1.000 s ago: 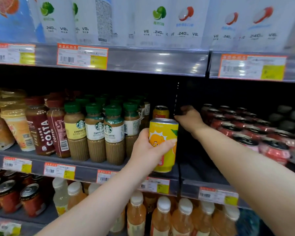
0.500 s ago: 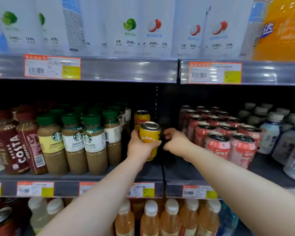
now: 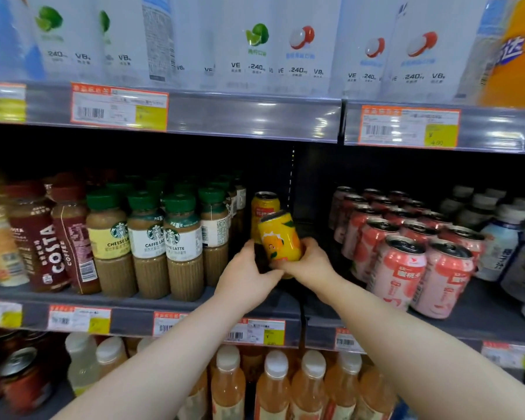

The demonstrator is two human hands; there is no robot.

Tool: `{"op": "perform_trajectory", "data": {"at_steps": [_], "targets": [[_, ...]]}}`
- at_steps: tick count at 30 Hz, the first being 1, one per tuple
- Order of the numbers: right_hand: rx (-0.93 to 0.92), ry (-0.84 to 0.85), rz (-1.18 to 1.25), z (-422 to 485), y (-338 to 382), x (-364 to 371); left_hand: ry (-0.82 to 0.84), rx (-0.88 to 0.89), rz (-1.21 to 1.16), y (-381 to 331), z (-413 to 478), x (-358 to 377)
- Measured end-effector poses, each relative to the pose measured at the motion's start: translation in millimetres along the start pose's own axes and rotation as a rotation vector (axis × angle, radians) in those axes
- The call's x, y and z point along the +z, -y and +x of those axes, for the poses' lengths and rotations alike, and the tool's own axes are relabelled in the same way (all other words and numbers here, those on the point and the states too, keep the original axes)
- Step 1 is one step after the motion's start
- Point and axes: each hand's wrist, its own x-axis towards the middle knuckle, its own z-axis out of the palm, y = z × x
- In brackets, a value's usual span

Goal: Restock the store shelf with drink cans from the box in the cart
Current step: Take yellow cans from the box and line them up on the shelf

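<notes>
Held in both hands at the middle shelf (image 3: 194,304): a yellow can (image 3: 281,237), tilted left, clamped between left hand (image 3: 246,277) and right hand (image 3: 308,265), each grip closed on its lower body. Apparently angled for sliding into the narrow gap between the coffee bottles (image 3: 182,244) and pink cans (image 3: 406,256), just ahead of a second yellow can (image 3: 264,204) already standing.

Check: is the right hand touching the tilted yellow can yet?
Touching. The head view shows the right hand wrapped against the tilted yellow can, fingers on its lower side; the left hand holds it too.
</notes>
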Motion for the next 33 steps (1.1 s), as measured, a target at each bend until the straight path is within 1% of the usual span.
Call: {"op": "perform_trajectory", "data": {"at_steps": [2,5,9,14,18,20,23,28,31,33], "targets": [[-0.018,-0.064,-0.007,3,5,-8,0.040,0.020,0.120,5,-9,-4],[-0.046,-0.126,-0.057,9,16,-21,0.090,0.095,0.329,11,-20,-6],[-0.069,-0.195,-0.060,26,36,-36,0.144,0.143,0.466,18,-24,-5],[-0.089,-0.091,-0.222,56,55,-46,0.177,0.195,0.541,26,-27,-1],[-0.084,-0.070,-0.391,79,51,-43,0.171,0.217,0.555,28,-28,-2],[-0.065,-0.053,-0.429,90,48,-42,0.174,0.225,0.556,30,-28,-2],[-0.063,-0.032,-0.347,103,47,-38,0.165,0.231,0.558,31,-28,-3],[-0.070,-0.010,-0.107,101,26,-25,0.174,0.240,0.566,32,-28,-5],[-0.074,-0.061,-0.119,100,14,-22,0.189,0.238,0.576,33,-29,-5],[-0.069,-0.098,-0.075,101,12,-19,0.193,0.239,0.582,33,-29,-5]]}}
